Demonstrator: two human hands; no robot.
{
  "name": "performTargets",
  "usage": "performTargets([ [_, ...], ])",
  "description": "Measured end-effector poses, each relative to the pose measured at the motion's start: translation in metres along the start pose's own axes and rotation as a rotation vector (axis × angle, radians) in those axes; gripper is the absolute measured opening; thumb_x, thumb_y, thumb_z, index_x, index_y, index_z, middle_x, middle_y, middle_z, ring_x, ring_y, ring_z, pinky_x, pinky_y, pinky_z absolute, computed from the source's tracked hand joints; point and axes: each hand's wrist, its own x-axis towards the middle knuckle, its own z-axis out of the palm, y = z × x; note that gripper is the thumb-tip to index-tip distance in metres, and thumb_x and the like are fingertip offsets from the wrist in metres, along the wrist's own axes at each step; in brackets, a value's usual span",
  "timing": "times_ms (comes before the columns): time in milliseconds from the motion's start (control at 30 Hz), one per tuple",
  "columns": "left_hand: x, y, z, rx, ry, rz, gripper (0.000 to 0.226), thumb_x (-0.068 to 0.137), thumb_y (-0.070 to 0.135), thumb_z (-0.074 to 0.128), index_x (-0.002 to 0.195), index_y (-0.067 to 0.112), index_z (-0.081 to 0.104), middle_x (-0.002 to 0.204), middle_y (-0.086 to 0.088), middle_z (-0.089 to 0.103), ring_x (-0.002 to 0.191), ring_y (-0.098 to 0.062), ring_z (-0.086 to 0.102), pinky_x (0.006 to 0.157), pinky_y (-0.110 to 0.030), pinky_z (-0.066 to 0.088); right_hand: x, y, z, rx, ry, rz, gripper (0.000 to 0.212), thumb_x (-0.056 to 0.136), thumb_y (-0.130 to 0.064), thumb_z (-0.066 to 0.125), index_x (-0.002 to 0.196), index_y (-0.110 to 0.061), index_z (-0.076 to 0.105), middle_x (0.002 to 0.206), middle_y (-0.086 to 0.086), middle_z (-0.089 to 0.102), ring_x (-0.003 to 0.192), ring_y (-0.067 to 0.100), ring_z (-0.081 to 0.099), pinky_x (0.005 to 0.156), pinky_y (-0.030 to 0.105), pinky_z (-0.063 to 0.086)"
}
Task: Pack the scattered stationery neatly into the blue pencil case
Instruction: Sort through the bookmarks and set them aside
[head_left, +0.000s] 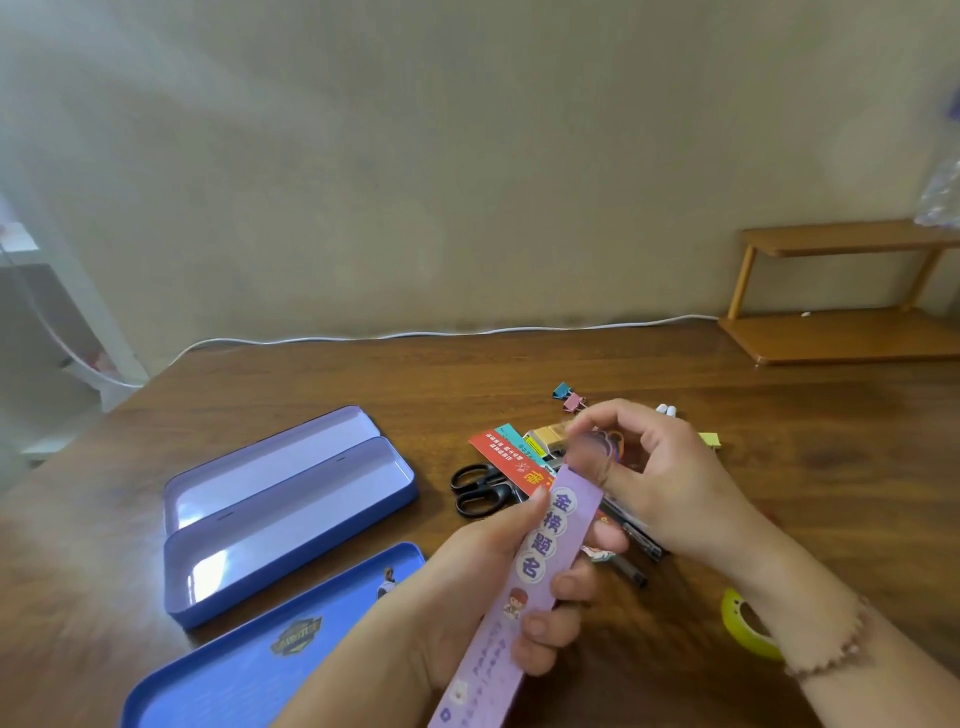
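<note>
Blue metal pencil case (291, 525): open on the wooden table (727, 415), both trays bare; lid (249, 649) lies beside it.
Left hand (483, 582): fingers curled round a long purple paper bookmark (524, 566).
Right hand (670, 483): fingertips pinch the bookmark's top end.
Left to pack: black scissors (475, 488), binder clips (570, 397), yellow tape roll (745, 621), pens (631, 569).
Progress: seemingly nothing packed yet.

left hand (467, 587): bare, no sleeve in view
right hand (670, 483): bare
right wrist: thin beaded bracelet (831, 660)
</note>
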Motion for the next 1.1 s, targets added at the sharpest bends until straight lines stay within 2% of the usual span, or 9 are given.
performTargets([
  [67,-0.039,0.017,-0.021,-0.179,-0.065,0.012,0.047,0.084,0.045,0.066,0.111,0.006,0.064,0.068,-0.004,0.054,0.044,-0.014,0.052,0.045,-0.019,0.041,0.000,-0.001,-0.006,0.037,0.047,-0.018,0.039,0.080,-0.069,0.052,0.100,-0.039,0.065,0.081,-0.017,0.068,0.067,0.002,0.061,0.057,0.017,0.047],
  [167,-0.053,0.031,-0.029,-0.269,0.196,0.156,0.049,0.092,0.048,0.047,0.111,0.005,0.061,0.065,-0.005,0.052,0.042,-0.015,0.048,0.040,-0.020,0.042,0.000,0.000,-0.022,-0.273,0.162,0.077,0.057,0.076,-0.080,0.039,0.073,-0.030,0.066,0.055,-0.013,0.061,0.045,0.001,0.051,0.041,0.017,0.038],
  [300,-0.059,0.035,-0.040,-0.353,0.482,0.254,0.056,0.100,0.051,0.034,0.119,0.007,0.064,0.065,-0.006,0.052,0.043,-0.013,0.046,0.038,-0.021,0.042,-0.003,0.001,-0.014,-0.664,-0.210,0.369,0.071,0.053,-0.093,0.038,0.068,-0.030,0.066,0.064,-0.012,0.065,0.060,0.003,0.059,0.051,0.027,0.048],
  [433,-0.058,0.036,-0.036,-0.366,0.530,0.224,0.057,0.100,0.050,0.034,0.118,0.006,0.065,0.065,-0.007,0.053,0.043,-0.013,0.046,0.037,-0.021,0.042,-0.004,0.004,-0.005,-0.698,-0.322,0.424,0.052,0.063,-0.080,0.060,0.067,-0.029,0.067,0.064,-0.013,0.066,0.064,0.004,0.060,0.050,0.022,0.040],
  [633,-0.058,0.037,-0.036,-0.343,0.524,0.191,0.056,0.100,0.050,0.034,0.114,0.006,0.065,0.066,-0.006,0.052,0.043,-0.013,0.046,0.037,-0.021,0.042,0.001,0.007,-0.021,-0.469,-0.154,0.413,0.029,0.079,-0.049,0.072,0.060,-0.027,0.070,0.064,-0.010,0.068,0.063,0.005,0.061,0.051,0.024,0.044],
  [733,-0.058,0.038,-0.035,-0.351,0.557,0.173,0.053,0.100,0.048,0.035,0.121,0.007,0.063,0.065,-0.007,0.053,0.043,-0.013,0.046,0.037,-0.021,0.042,0.003,0.009,-0.031,-0.370,0.084,0.358,0.022,0.085,-0.042,0.067,0.071,-0.027,0.066,0.064,-0.005,0.069,0.054,0.007,0.065,0.048,0.024,0.043],
  [900,-0.059,0.040,-0.031,-0.328,0.476,0.092,0.053,0.093,0.047,0.045,0.110,0.004,0.071,0.068,-0.010,0.056,0.045,-0.016,0.049,0.039,-0.021,0.045,0.003,0.013,-0.064,0.149,0.564,0.166,0.006,0.085,-0.030,0.067,0.082,-0.025,0.065,0.076,0.003,0.072,0.052,0.018,0.067,0.046,0.030,0.049],
  [1000,-0.060,0.037,-0.027,-0.291,0.367,0.039,0.052,0.089,0.046,0.050,0.110,0.004,0.073,0.074,-0.010,0.058,0.052,-0.019,0.054,0.043,-0.023,0.048,0.003,0.013,-0.073,0.674,0.384,0.159,0.012,0.072,-0.018,0.072,0.082,-0.025,0.072,0.076,0.001,0.069,0.060,0.014,0.061,0.052,0.022,0.051],
  [1100,-0.057,0.027,-0.022,-0.218,0.241,0.021,0.050,0.091,0.048,0.055,0.116,0.006,0.067,0.085,-0.009,0.060,0.064,-0.020,0.060,0.050,-0.028,0.054,0.004,0.014,-0.061,0.776,0.169,0.176,0.019,0.074,-0.011,0.067,0.089,-0.021,0.075,0.076,0.004,0.069,0.059,0.014,0.053,0.052,0.021,0.049],
])
